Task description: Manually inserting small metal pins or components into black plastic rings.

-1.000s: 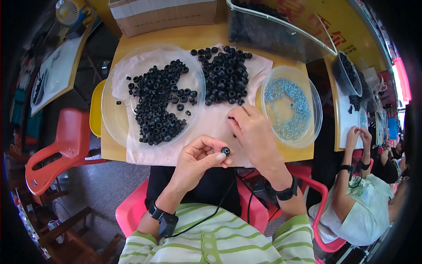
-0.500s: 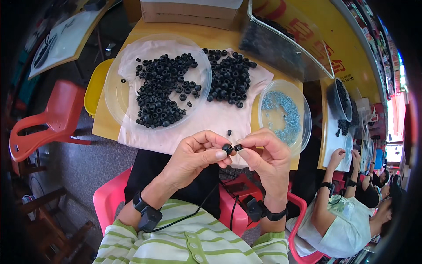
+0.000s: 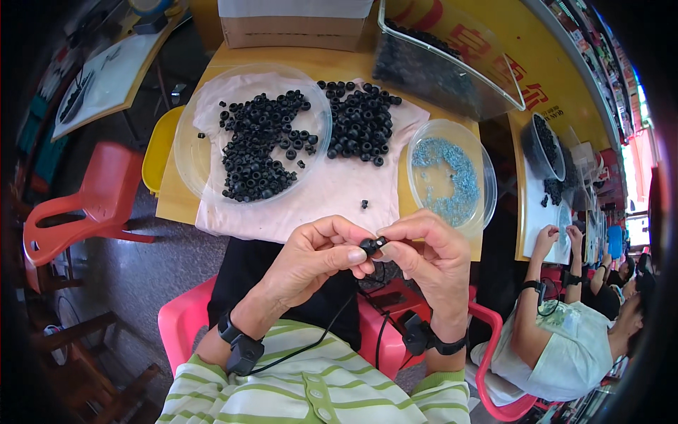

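Black bead (image 3: pixel 368 246), pale pink cloth (image 3: pixel 346 187), light-blue bits (image 3: pixel 465 185), green-and-white striped shirt (image 3: pixel 279 367), pinkish-red chair (image 3: pixel 183 311)

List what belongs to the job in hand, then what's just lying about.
Likely in the job:
round black piece, left hand
smaller black piece, right hand
loose black pieces, large clear tray
pink cloth
possibly the blue pieces

Apparently just lying about:
cardboard box
red chair

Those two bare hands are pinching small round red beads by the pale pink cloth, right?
Not red: the head view shows small round black beads. The left hand and right hand do pinch them by the pale pink cloth.
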`<state>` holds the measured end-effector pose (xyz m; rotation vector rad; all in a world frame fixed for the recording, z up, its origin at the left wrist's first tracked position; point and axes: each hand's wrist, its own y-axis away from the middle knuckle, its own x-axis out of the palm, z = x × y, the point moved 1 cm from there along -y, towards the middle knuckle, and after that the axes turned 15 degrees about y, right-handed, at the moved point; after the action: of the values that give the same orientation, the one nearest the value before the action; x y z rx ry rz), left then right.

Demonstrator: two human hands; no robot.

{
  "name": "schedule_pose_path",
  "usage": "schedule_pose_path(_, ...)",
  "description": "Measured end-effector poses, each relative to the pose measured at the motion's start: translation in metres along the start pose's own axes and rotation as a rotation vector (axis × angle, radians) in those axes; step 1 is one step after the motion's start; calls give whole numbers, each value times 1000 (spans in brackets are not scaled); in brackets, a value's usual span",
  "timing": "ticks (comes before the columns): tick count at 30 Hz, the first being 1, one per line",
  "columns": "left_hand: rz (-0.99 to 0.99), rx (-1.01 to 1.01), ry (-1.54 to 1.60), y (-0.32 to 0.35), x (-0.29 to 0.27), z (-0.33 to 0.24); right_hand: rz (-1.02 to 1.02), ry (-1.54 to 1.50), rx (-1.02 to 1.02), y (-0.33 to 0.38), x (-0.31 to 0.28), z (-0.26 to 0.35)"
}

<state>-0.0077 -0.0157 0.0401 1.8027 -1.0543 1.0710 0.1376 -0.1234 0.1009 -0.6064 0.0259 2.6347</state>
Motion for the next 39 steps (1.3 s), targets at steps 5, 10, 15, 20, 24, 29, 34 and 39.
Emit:
schedule_pose_path(5, -5, 7, -5, 1, -1, 2, -48, 138, -73, 0, -6, 5)
schedule_pose_path(10, 45, -10, 18, 0, -3, 2, 4, 326, -210, -2, -5, 8)
schedule_pose_path(15, 33, -31, 47, -1, -5, 3, -29, 386, -270, -3, -3, 9)
schedule_pose_path(20, 32, -99, 168, -4, -6, 3, -71, 470, -267, -1, 2, 7)
schedule_pose_path(24, -6, -161, 283, -7, -6, 6, -136, 554, -296, 0, 8, 7)
schedule_pose_path(29, -55, -202, 325, -8, -6, 7, -206, 614, -400, -2, 14, -3)
schedule_pose_path(34, -65, -163, 295, -12, -3, 6, -276, 642, -501, -3, 18, -12)
schedule_pose_path(39, -69, 19, 60, -26, 2, -7, -141, 612, -404, -29, 4, -4)
